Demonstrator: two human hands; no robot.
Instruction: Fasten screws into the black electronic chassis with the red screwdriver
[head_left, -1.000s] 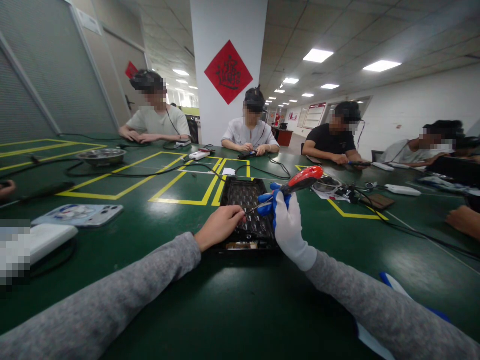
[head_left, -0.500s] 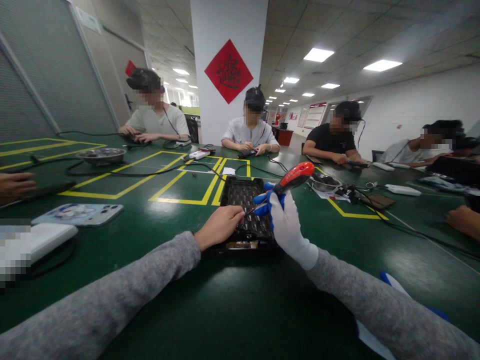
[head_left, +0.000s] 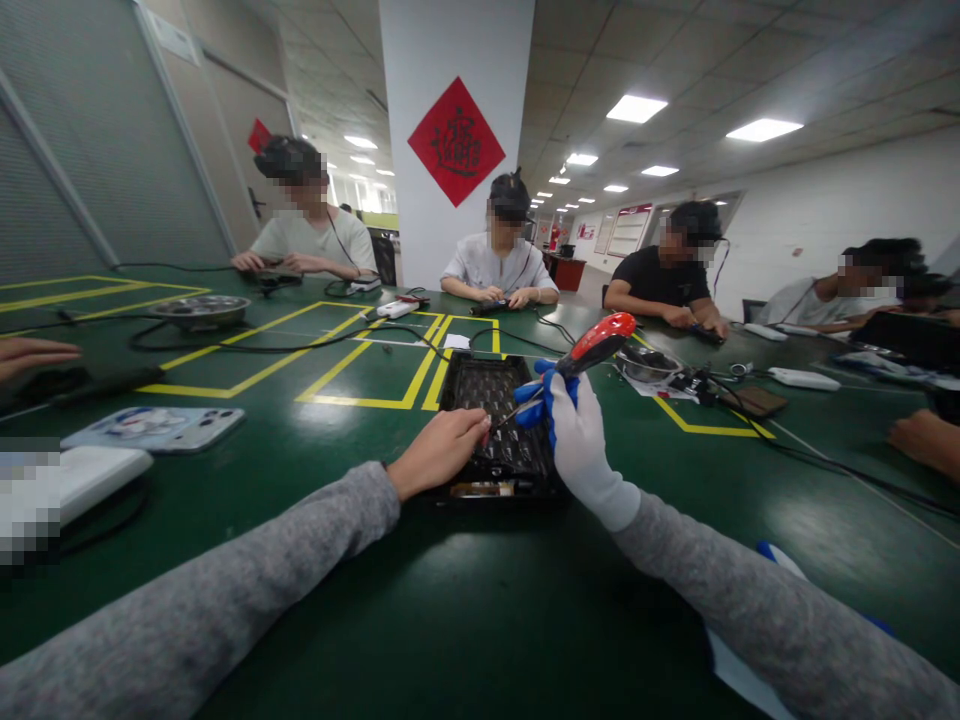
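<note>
Clasped in the gloved right hand, the red-handled tool slants down over the black case, tip beside the bare left hand, fingertips together.

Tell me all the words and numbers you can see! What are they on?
"招财进宝", probably, brushed in black as one joined character: on the large red paper diamond on the white pillar.
Too small to read: the red-topped white poster on the far wall.
Too blurred: the small red paper at left.
None readable: the tool with the red and black handle, the open black plastic case, the light blue phone.
</note>
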